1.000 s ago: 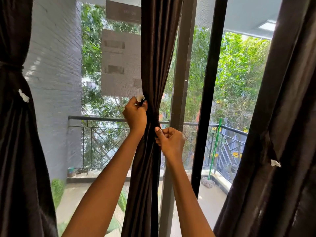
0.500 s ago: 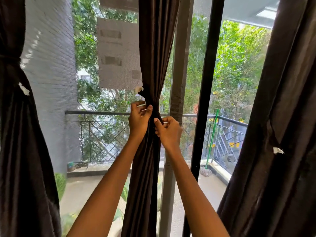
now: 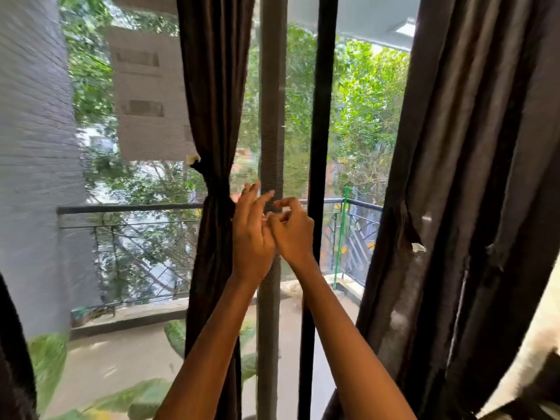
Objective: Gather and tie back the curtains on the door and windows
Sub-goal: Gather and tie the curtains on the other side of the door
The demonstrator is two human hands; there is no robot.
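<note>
1. Left hand: raised in front of the glass, fingers straight and loosely spread, pointing up, holding nothing. Half a second ago it gripped the gathered cloth; it is now off it, just right of the gather.
2. Right hand: touching the left hand at the knuckles, fingers curled inward toward the thumb. Blur hides whether they pinch anything. Earlier it too held the cloth at the gather; it now sits in front of the grey frame post.
3. Right curtain: dark, hanging loose at the frame's right edge, a small white tag on its inner edge.
4. Left curtain: only a dark sliver at the lower left.
5. Middle curtain: dark, hanging left of the grey post, cinched to a narrow waist at railing height, a pale tag just above. The waist stays drawn in with both hands away.
6. Black frame bar: upright, just right of the grey post.
7. Balcony railing: dark metal, beyond the glass; a green pole leans at its right corner.
8. Grey brick wall, left; trees behind.
</note>
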